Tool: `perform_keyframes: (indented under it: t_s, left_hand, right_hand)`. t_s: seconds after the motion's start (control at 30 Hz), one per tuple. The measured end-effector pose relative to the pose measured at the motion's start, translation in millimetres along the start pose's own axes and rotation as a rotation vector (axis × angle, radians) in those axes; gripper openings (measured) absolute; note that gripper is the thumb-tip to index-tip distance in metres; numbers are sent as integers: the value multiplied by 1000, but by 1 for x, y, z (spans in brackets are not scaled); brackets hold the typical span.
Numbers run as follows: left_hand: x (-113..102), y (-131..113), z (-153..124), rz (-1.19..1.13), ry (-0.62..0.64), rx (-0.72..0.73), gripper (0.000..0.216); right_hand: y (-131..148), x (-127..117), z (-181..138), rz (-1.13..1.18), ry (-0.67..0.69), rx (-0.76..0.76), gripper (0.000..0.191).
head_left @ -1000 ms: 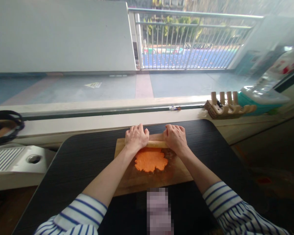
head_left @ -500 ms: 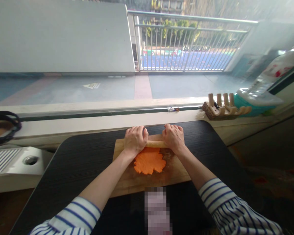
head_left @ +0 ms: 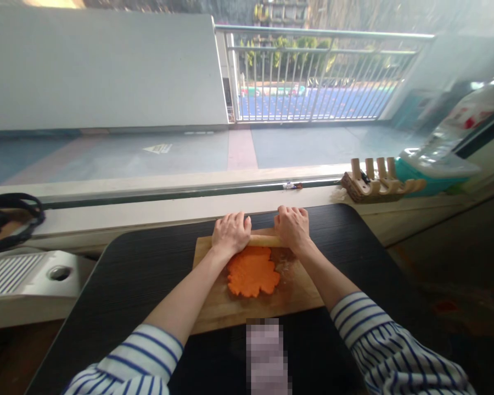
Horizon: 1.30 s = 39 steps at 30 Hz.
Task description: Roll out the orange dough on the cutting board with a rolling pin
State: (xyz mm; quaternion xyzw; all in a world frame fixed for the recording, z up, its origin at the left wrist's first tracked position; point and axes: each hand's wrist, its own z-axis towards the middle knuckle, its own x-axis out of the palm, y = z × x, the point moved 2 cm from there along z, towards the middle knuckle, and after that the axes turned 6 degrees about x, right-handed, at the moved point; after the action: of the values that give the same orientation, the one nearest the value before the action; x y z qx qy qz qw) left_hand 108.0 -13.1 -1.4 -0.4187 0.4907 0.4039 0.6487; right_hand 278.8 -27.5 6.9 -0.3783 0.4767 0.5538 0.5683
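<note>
A pale wooden rolling pin [head_left: 265, 241] lies across the far part of a wooden board [head_left: 214, 315]. My left hand [head_left: 231, 232] is closed over its left end, and my right hand [head_left: 292, 227] grips the right end. Both ends of the pin are hidden under my fingers. On the near side of the pin lies a flattened sheet of orange dough [head_left: 253, 272] with a ragged, lobed edge. The dough's far edge meets the pin, close to my left wrist.
The board rests on a black table [head_left: 144, 274] against a window sill [head_left: 181, 212]. On the sill at right are a wooden rack [head_left: 374, 184], a turquoise box [head_left: 420, 175] and a plastic bottle [head_left: 461, 120]. A radiator [head_left: 28, 274] stands left, beneath black straps [head_left: 24, 219].
My view has shifted slightly, so the scene sits a little lower and to the right. Both hands keep their hold on the rolling pin near the dough's far edge.
</note>
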Motion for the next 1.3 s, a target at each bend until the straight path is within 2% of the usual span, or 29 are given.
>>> perform_keyframes:
  t_s: [0.2,0.43,0.53,0.67,0.83,1.03,1.3]
  left_hand:
    - [-8,-3,-4,-7,-51,56,41]
    - [-12,13,-33,8,-126,266,46]
    - [-10,17,-34,67,-115,231,50]
    - [-17,10,-27,125,-146,181,53]
    - [-29,-2,-41,139,-157,189,54]
    - [-21,-9,-63,107,-94,126,46]
    - [-10,-12,-46,99,-69,7,37]
  right_hand:
    - [0,0,3,4,42,25,22]
    - [0,-2,0,52,24,54,21]
    - [-1,-2,1,88,14,83,20]
    - [-4,-8,-2,129,-11,111,21]
    - [-15,-17,-28,181,-26,92,23]
    - [-20,-15,-62,242,-20,11,23]
    - [-15,-15,-56,191,-13,-2,24]
